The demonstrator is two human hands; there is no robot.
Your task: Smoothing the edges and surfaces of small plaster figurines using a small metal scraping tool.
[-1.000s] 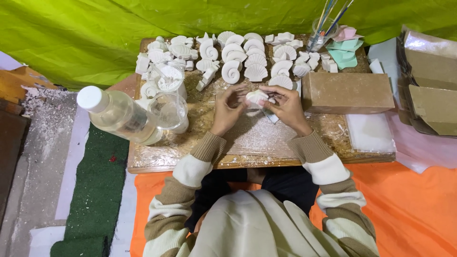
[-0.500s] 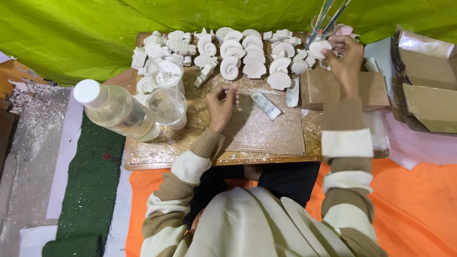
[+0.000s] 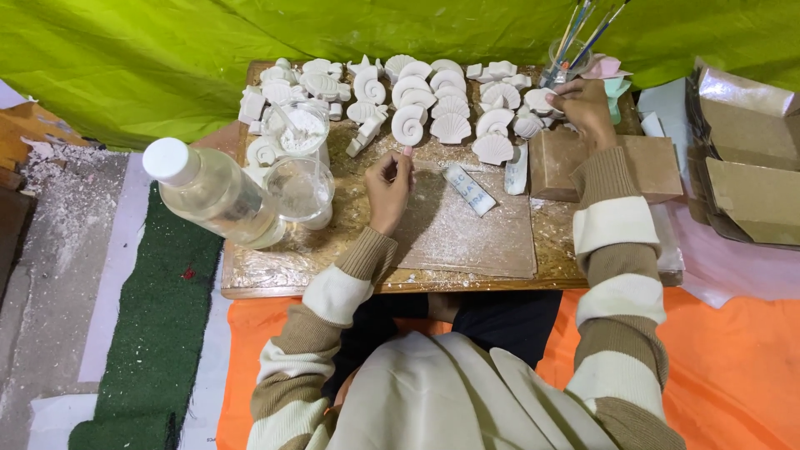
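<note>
Right hand [image 3: 583, 104] grips white plaster shell [image 3: 540, 100]; left hand [image 3: 390, 187] loosely curled, empty, on sanding sheet [image 3: 467, 233].

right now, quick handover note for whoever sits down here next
Left hand: loosely curled on the sanding sheet, holding nothing I can make out.
Right hand: reaching to the far right of the board, fingers on a small white plaster piece beside the brush jar.
White shell casts lie in rows along the back edge; sanding block lies on the sheet.
How many casts are finished or left cannot be told.
</note>
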